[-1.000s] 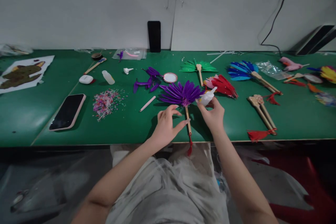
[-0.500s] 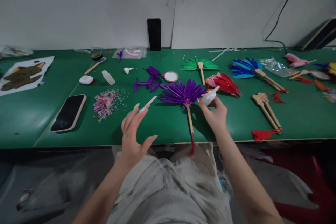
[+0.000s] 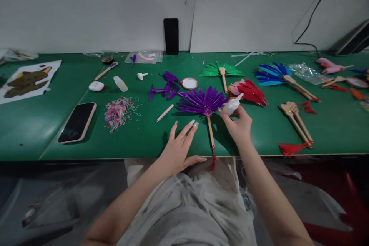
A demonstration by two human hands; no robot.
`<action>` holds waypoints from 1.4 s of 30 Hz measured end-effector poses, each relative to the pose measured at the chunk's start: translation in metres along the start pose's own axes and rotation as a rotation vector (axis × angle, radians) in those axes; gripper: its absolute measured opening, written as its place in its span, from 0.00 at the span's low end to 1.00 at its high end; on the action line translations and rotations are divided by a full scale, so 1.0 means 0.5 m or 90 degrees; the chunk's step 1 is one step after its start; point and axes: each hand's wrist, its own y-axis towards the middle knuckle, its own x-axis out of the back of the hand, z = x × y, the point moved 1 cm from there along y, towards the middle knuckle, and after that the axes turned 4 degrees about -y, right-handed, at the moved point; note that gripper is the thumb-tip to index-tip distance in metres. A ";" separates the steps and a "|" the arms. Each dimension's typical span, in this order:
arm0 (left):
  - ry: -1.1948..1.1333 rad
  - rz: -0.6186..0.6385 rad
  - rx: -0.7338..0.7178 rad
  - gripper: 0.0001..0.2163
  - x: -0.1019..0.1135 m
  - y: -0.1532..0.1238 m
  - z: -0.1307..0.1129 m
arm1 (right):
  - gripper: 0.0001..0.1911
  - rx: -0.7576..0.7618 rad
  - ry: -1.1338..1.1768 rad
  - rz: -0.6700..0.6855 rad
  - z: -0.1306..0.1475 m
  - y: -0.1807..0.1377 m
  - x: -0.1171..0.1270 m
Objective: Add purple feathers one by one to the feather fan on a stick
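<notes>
A purple feather fan (image 3: 203, 103) lies on the green table, its wooden handle pointing toward me and a red tassel (image 3: 213, 160) hanging over the front edge. Just left of the handle is my left hand (image 3: 178, 148), empty, with fingers spread. My right hand (image 3: 239, 123) grips a small white glue bottle (image 3: 233, 104) with a pointed nozzle, close to the fan's right side. A pale pink stick (image 3: 164, 113) rests beyond my left hand. Farther back are loose purple feathers (image 3: 167, 86) and a round white disc with a red rim (image 3: 189, 83).
Green (image 3: 221, 71), red (image 3: 249, 92) and blue (image 3: 273, 75) feather fans lie to the right, with two wooden handles (image 3: 295, 119) nearer me. At left are colourful chips (image 3: 118, 113), a phone (image 3: 77, 123) and another small bottle (image 3: 120, 83). A black phone (image 3: 171, 36) leans on the wall.
My left hand has let go of the pink stick, which now lies on the table, and moved right toward the fan handle. My right hand still holds the glue bottle in about the same place.
</notes>
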 end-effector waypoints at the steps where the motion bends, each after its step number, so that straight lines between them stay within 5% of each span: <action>1: 0.021 0.009 -0.001 0.40 -0.004 0.002 -0.002 | 0.16 0.000 -0.002 0.000 0.001 0.000 0.000; 20: 0.121 -0.029 0.053 0.41 -0.019 -0.008 0.013 | 0.17 0.002 0.002 0.001 -0.001 0.000 0.000; 28: 0.076 -0.003 -0.001 0.44 -0.049 0.012 -0.020 | 0.17 -0.019 -0.010 -0.004 -0.001 -0.001 0.001; 36: 0.128 -0.066 0.131 0.42 -0.035 -0.013 -0.017 | 0.20 -0.035 -0.002 -0.018 0.004 -0.004 0.001; 42: 0.133 -0.077 0.084 0.43 -0.061 0.001 -0.043 | 0.21 -0.044 -0.016 -0.017 -0.001 -0.005 0.000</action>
